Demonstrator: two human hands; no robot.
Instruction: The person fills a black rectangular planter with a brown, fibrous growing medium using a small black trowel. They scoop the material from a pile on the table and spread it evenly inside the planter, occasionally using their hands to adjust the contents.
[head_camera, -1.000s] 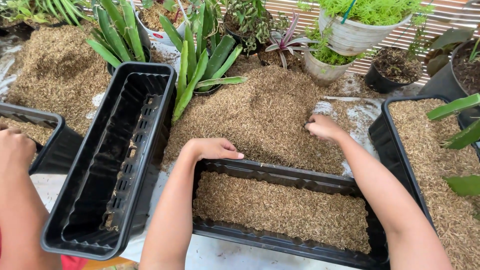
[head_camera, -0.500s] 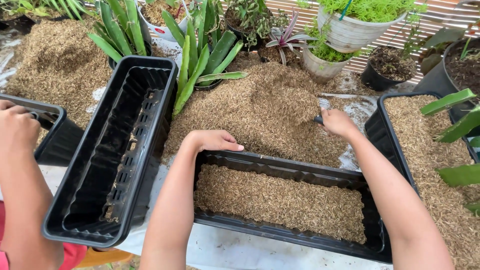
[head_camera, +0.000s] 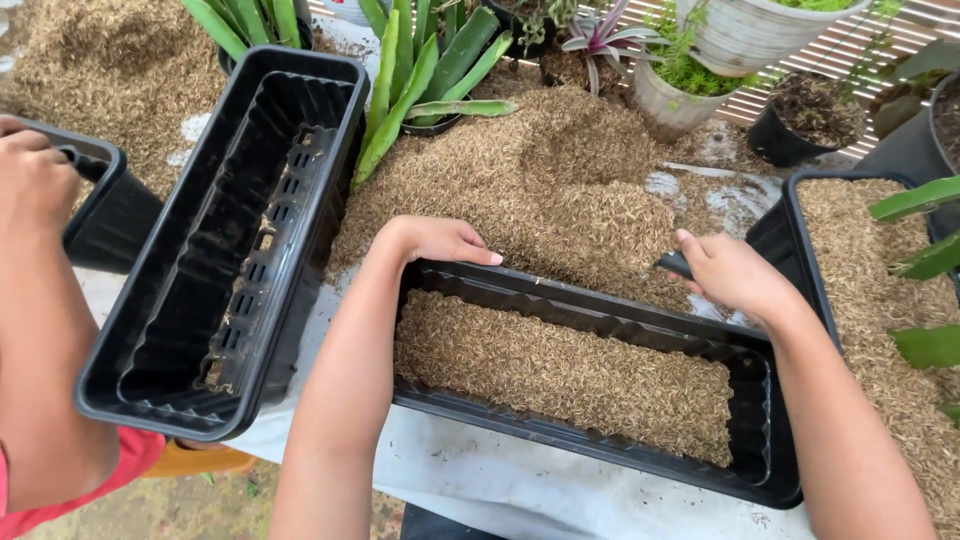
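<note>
**Two hands at the rim of a half-filled planter**

Head view: a long black planter (head_camera: 590, 385) lies across white sheeting (head_camera: 520, 485), its floor covered by a layer of dry brown husk. Behind its far rim rises a big husk heap (head_camera: 560, 190), close enough that loose material sits right at the edge, which seems to be why the planter is pushed up against it.

The left hand (head_camera: 435, 240) lies palm down over the far-left corner of the rim, fingers flat and together and curled over nothing, where heap and planter meet. The right hand (head_camera: 735, 275) is at the far-right end, loosely curled around a dark handle (head_camera: 675, 265) that juts out towards the heap. What tool the handle belongs to cannot be told, since the rest is hidden by the hand.

To the left, an empty black planter (head_camera: 225, 240) rests tilted, its slotted floor showing. At the far left another person's hand (head_camera: 35, 180) grips the rim of a smaller black tub (head_camera: 110, 205), fist closed over the edge.

On the right, a third planter (head_camera: 870, 260) is already heaped with husk. Potted plants (head_camera: 430, 60) stand along the back, well apart from the hands.
</note>
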